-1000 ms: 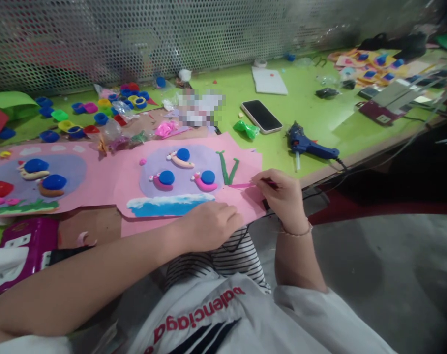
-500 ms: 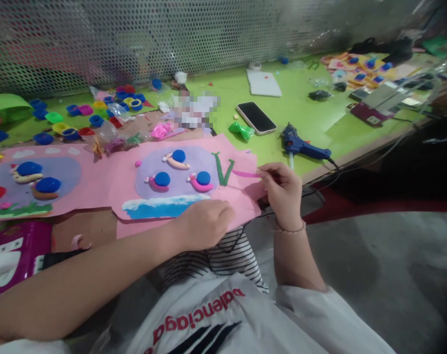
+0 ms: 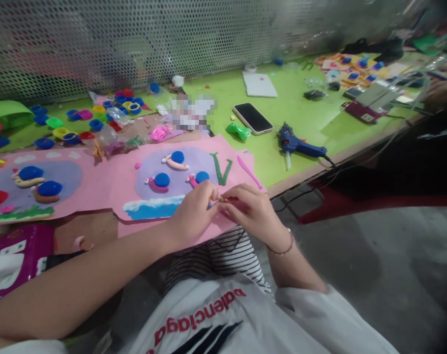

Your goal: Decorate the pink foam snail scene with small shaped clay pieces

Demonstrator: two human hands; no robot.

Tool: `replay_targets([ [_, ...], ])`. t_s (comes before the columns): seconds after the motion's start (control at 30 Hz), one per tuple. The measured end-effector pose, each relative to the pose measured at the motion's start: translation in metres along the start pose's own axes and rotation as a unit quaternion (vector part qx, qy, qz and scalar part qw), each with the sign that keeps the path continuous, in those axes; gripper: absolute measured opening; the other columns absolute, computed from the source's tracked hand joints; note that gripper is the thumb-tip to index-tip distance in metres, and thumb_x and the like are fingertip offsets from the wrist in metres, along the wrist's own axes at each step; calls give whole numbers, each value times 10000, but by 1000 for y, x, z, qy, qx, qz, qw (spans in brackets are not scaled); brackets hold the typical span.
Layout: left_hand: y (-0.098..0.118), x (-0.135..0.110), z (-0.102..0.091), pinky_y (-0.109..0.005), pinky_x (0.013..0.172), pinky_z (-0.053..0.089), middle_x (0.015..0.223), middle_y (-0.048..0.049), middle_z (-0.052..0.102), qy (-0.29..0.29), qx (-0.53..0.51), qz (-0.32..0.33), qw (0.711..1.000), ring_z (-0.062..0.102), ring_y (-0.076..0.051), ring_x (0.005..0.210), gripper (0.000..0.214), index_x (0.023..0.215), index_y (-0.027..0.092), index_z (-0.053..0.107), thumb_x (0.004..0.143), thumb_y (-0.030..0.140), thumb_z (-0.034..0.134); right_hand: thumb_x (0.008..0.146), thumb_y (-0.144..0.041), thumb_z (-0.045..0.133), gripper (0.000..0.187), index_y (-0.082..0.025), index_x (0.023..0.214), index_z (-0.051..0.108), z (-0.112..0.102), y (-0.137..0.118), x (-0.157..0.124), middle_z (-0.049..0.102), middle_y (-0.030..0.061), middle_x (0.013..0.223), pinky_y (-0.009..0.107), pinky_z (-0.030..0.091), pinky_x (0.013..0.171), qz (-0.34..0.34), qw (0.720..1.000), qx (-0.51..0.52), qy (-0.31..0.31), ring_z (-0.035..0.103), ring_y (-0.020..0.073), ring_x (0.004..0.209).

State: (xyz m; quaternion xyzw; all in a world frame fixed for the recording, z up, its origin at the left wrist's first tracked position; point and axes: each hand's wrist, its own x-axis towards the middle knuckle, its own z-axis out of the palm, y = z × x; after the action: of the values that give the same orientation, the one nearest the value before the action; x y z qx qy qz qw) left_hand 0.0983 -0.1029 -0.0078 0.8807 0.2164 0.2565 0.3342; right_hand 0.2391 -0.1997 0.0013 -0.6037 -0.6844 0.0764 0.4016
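Note:
My left hand (image 3: 194, 212) and my right hand (image 3: 255, 215) meet at the fingertips over the front of the pink paper sheet (image 3: 241, 147). Both are closed in a pinch round something tiny; a speck of blue and a greenish bit show between the fingers, too small to name. Just beyond my right hand lies a pink plastic clay knife (image 3: 249, 173). Green clay stems (image 3: 222, 172) form a V on the sheet. Left of them are clay snails with blue shells (image 3: 177, 157), one partly behind my left hand. A blue and white clay strip (image 3: 153, 207) runs along the lower edge.
Behind the sheet are a phone (image 3: 253, 118), a green wrapped packet (image 3: 238, 131) and a blue glue gun (image 3: 299, 145) with its cord. Bottle caps (image 3: 73, 115) and wrappers litter the back left. A purple power strip (image 3: 24, 255) sits front left. Perforated metal (image 3: 134, 44) borders the back.
My right hand has let go of the pink clay knife, which now lies on the paper, and has come left to my left hand. My left hand has risen slightly, fingertips touching.

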Motion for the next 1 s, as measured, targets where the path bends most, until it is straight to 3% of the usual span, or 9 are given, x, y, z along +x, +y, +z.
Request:
replay_targets([
  [0.17,3,-1,-3,-221,553,376,711,26,507,26,74,36,996,484,-101,621,130,768,184,402,836,203,511,833,-159,534,69,-189,867,586,2,7,6,634,37,787,258,479,653,36,999,2,23,587,136,736],
  [0.23,7,-3,-4,-239,524,367,635,18,515,22,134,105,985,499,-119,572,157,725,181,415,847,241,494,825,-145,534,90,-187,870,600,0,14,11,632,50,813,269,485,667,38,999,-15,33,588,148,764],
  [0.3,11,-8,-4,-264,490,352,546,6,510,-7,209,195,958,512,-145,514,212,671,181,432,862,269,452,828,-150,534,104,-181,869,625,0,21,15,619,62,834,279,487,674,18,999,-42,24,579,153,770],
  [0.37,14,-13,-3,-282,462,346,522,-19,535,-42,281,240,928,539,-174,489,218,709,164,495,878,269,407,832,-159,536,123,-174,873,651,2,28,18,601,70,828,292,484,674,-17,997,-71,7,562,157,754],
  [0.5,16,-19,2,-291,433,367,566,-68,597,-118,371,198,900,587,-213,495,255,1018,71,549,884,219,389,833,-123,512,191,-179,905,680,10,32,22,592,74,812,323,475,673,-52,992,-112,-19,535,171,742],
  [0.7,16,-17,2,-297,443,405,587,-110,610,-157,368,174,900,609,-221,526,291,975,45,588,886,226,379,805,-55,484,268,-196,868,704,14,30,23,563,66,762,353,455,658,-59,987,-147,-42,483,185,707],
  [0.77,16,-17,2,-307,443,410,588,-116,613,-157,359,170,904,615,-232,535,312,983,38,594,890,236,371,815,-76,496,248,-201,833,709,14,30,23,542,57,738,341,453,647,-55,988,-145,-20,481,173,688],
  [0.93,17,-17,2,-334,430,410,621,-140,639,-159,353,151,909,623,-264,541,409,1127,3,549,913,260,314,824,-137,564,167,-219,805,709,8,32,20,564,35,731,314,457,646,-34,989,-92,110,539,143,687],
  [1.0,17,-16,2,-338,436,414,638,-145,647,-163,351,149,910,626,-266,550,413,1140,1,542,914,258,312,819,-145,578,154,-219,798,712,6,33,19,569,32,724,326,453,667,-36,989,-98,108,536,139,678],
])
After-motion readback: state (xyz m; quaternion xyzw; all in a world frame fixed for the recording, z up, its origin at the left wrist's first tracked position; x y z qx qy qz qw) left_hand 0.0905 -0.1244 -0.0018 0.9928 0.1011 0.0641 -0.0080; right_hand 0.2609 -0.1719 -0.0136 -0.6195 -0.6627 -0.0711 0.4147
